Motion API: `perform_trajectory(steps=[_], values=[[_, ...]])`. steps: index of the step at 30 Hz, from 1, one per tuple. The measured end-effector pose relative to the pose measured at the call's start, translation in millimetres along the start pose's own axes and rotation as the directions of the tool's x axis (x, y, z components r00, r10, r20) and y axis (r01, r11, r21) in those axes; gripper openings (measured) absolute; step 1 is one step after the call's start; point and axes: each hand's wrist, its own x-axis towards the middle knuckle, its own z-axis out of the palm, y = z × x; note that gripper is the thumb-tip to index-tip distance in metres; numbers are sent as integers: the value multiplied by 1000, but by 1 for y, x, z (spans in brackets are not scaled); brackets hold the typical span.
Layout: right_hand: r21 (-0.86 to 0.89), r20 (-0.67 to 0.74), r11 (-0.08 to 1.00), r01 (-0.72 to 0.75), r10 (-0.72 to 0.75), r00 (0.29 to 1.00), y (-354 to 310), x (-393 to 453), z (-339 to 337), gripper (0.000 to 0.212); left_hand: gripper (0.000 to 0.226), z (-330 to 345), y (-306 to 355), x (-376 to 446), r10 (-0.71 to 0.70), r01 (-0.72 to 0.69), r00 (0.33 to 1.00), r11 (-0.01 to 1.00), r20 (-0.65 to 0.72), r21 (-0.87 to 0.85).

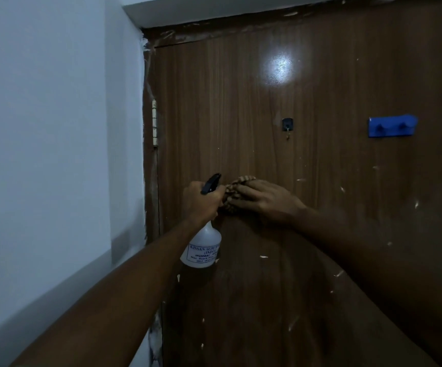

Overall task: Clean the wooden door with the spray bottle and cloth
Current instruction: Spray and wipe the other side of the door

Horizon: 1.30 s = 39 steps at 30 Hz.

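Left hand (201, 201) grips translucent white plastic spray bottle (204, 247); right hand (263, 200) presses checked cloth (234, 193) on brown wooden door (320, 168). Risk: nozzle near cloth, spray may soak it.

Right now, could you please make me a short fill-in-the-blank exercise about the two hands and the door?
1. The left hand grips the white plastic spray bottle by its ____.
2. The right hand presses the striped ____ against the brown wooden door.
3. The plastic hook rack on the door is ____.

Missing words: neck; cloth; blue
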Motion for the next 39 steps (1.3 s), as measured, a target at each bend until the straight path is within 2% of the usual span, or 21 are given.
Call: perform_trajectory(steps=[2,5,7,9,11,12,13,15,17,19,21,23,25,27,28,30,31,32,33,37,39], values=[[-26,-81,987,-156,153,985,28,2,-10,65,31,11,10,3,-4,4,1000,1000,21,13],[147,-241,805,-575,593,768,43,10,-27,57,31,25,28,7,-8,8,999,1000,48,-6],[207,-283,737,-643,674,682,33,7,-21,53,30,35,38,9,-16,19,998,999,60,-51],[171,-229,848,-502,529,817,18,-13,-7,53,30,44,45,11,-35,38,999,995,39,-91],[66,-78,983,-173,178,981,16,-46,-1,53,32,55,47,13,-47,51,998,992,36,-114],[15,-24,998,-61,61,998,26,-61,-8,53,32,62,48,13,-46,53,997,991,55,-121],[-19,-33,999,-51,50,998,39,-70,-16,51,32,68,49,11,-49,58,996,990,74,-128],[-42,-147,955,-292,283,948,68,-78,-32,46,30,81,55,8,-48,61,993,990,105,-126],[-16,-244,818,-576,555,795,88,-74,-44,47,30,93,63,5,-41,54,993,992,112,-114],[10,-280,747,-664,640,715,84,-71,-39,48,30,108,70,4,-33,51,991,989,129,-139],[11,-278,836,-548,529,802,67,-78,-27,47,30,120,76,3,-25,50,990,982,138,-180],[-22,-180,966,-258,250,951,59,-102,-18,43,29,135,80,2,-17,46,989,979,145,-200],[-62,-63,997,-34,30,998,80,-117,-28,43,29,142,84,1,-12,43,987,979,158,-197],[-83,-104,991,-109,100,990,111,-118,-43,42,31,145,88,1,-7,41,984,981,180,-189],[-54,-181,959,-277,263,947,123,-116,-50,42,31,147,90,2,-6,42,981,982,193,-187],[92,-333,779,-621,611,718,131,-113,-60,43,31,153,96,1,2,39,978,981,211,-191],[137,-356,706,-694,689,631,127,-112,-59,44,32,156,99,0,9,32,978,980,209,-194],[150,-350,676,-721,719,601,116,-114,-54,46,31,160,101,-2,13,28,979,980,202,-198],[139,-317,686,-715,715,624,102,-120,-46,49,31,164,102,-3,13,26,981,980,196,-197],[-69,-63,880,-469,466,883,53,-187,-20,76,32,179,103,-12,32,5,976,986,214,-168],[-119,64,918,-379,388,919,55,-208,-27,81,32,184,101,-15,26,13,974,985,227,-170]])
